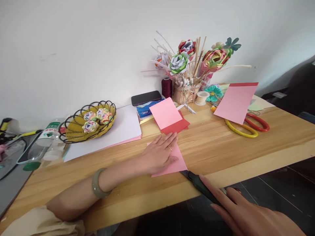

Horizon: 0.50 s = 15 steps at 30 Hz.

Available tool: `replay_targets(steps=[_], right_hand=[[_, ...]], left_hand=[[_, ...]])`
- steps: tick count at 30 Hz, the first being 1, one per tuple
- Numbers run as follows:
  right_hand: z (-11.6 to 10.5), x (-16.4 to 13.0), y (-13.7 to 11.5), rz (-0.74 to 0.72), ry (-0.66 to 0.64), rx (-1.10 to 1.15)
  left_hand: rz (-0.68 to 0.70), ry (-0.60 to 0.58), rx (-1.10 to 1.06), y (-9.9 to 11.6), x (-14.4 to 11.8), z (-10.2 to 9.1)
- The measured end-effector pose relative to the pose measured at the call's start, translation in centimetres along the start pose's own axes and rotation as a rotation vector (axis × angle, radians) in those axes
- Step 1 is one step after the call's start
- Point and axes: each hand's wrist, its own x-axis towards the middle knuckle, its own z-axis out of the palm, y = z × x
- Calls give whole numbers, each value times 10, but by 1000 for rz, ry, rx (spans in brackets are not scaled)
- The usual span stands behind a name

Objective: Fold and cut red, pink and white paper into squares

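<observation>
My left hand lies flat with its fingers stretched out, pressing on a pink sheet of paper near the table's front edge. Part of the sheet is hidden under the palm. In my right hand is a dark green utility knife, my index finger along its handle. Its dark blade touches or nearly touches the sheet's near right corner. Just beyond my left fingertips, a pink square of paper rests on red paper.
On the wooden table, scissors lie at right under pink and red paper. Behind stand paper flowers in a basket, a thread spool and a phone. A yellow basket holds several paper flowers; a bottle is left.
</observation>
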Motion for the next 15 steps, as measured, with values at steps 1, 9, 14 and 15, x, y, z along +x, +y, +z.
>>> replay_targets(steps=[1, 9, 14, 15], right_hand=[[0, 0, 0, 7, -1, -4], [-1, -2, 1, 37, -16, 1], [0, -5, 2, 53, -68, 8], [1, -7, 3, 60, -88, 16]], left_hand=[[1, 3, 4, 0, 0, 0], [7, 13, 24, 1, 0, 1], [7, 20, 20, 1, 0, 1], [11, 27, 20, 0, 0, 1]])
